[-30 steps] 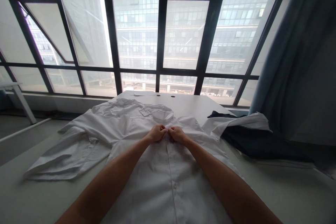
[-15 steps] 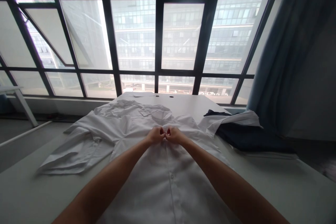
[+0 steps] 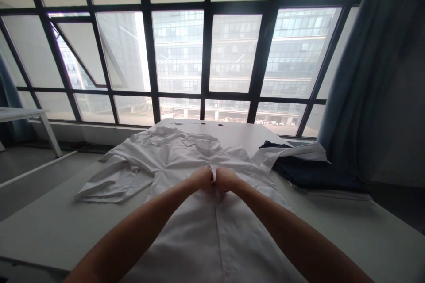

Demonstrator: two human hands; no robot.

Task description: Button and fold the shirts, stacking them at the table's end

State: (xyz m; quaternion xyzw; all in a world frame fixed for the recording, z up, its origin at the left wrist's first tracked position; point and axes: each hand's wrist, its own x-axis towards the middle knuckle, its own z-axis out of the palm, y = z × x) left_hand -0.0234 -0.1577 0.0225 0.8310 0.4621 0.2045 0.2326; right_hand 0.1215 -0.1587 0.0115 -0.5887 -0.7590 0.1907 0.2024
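Left hand [image 3: 201, 179] and right hand [image 3: 227, 180] closed, knuckles together, pinching the buttoned placket [image 3: 219, 225] of a white cotton shirt [image 3: 186, 230] at its upper chest. Shirt lies front up on a white table [image 3: 49, 225], smooth below the hands, creased toward the collar. Crumpled sleeve [image 3: 113, 183] at left; dark navy cloth [image 3: 315, 174] just beside, right.

The left hand [image 3: 201, 178] and right hand [image 3: 227, 179] pinch the front edges of a white button-up shirt [image 3: 186, 234] at the collar end, knuckles close together. The shirt lies spread on a white worktop [image 3: 56, 230], with a dark navy garment [image 3: 314, 174] along its right edge.
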